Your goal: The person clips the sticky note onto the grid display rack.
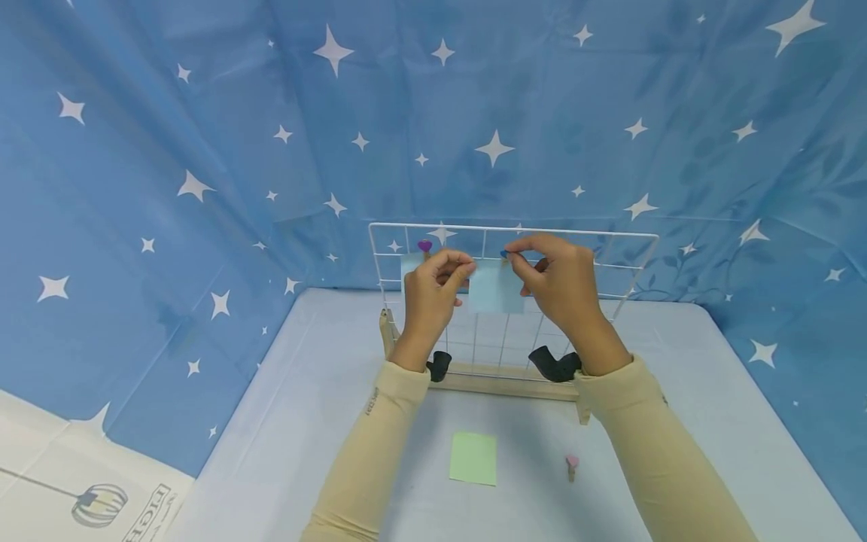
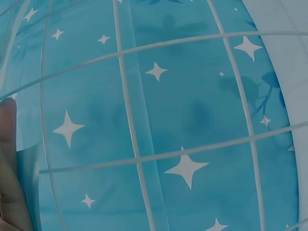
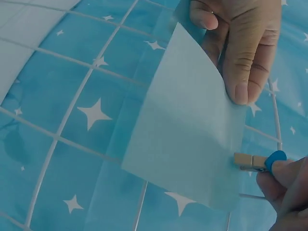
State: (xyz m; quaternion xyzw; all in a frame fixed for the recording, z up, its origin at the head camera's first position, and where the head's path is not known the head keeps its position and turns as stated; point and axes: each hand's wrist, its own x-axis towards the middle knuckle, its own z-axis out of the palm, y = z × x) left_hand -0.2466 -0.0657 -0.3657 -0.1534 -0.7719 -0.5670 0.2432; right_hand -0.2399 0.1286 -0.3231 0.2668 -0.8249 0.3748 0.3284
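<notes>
A light blue paper note (image 1: 497,287) is held up against a white wire grid rack (image 1: 569,232). My left hand (image 1: 433,290) pinches the note by its upper left corner between thumb and finger. At the note's upper right, my right hand (image 1: 558,278) pinches a small wooden clothespin (image 3: 251,161) with a blue heart on its end. The pin's tip overlaps the paper's edge; whether it bites the wire cannot be made out. Left of that, a second blue note (image 1: 409,265) hangs under a purple heart clothespin (image 1: 424,246), partly behind my left hand.
A green paper note (image 1: 473,458) and a pink heart clothespin (image 1: 572,467) lie on the white table (image 1: 325,421) in front. The rack stands in a wooden base (image 1: 501,384). Behind it hangs a blue curtain (image 1: 420,90) with white stars. Black curved pieces (image 1: 554,366) sit under both wrists.
</notes>
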